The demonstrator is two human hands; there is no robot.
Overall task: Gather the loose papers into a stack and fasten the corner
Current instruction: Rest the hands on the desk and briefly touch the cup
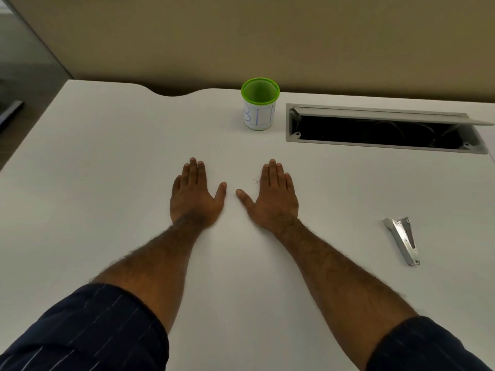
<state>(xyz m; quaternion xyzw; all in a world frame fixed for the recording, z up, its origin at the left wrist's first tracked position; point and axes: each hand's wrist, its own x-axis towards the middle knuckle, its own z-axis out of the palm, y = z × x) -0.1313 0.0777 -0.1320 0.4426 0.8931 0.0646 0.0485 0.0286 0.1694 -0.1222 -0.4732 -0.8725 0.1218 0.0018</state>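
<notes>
My left hand (194,195) and my right hand (273,195) lie flat, palms down, side by side on the white desk (107,170), fingers straight and holding nothing. A silver stapler (402,240) lies on the desk far to the right of my right hand, apart from it. A few tiny loose staples (256,180) sit just left of my right hand's fingers. I see no papers in this view.
A green-rimmed white cup (259,104) stands beyond my hands at the back. To its right an open cable tray (383,128) is sunk into the desk, lid raised. The desk's left edge runs diagonally at the far left.
</notes>
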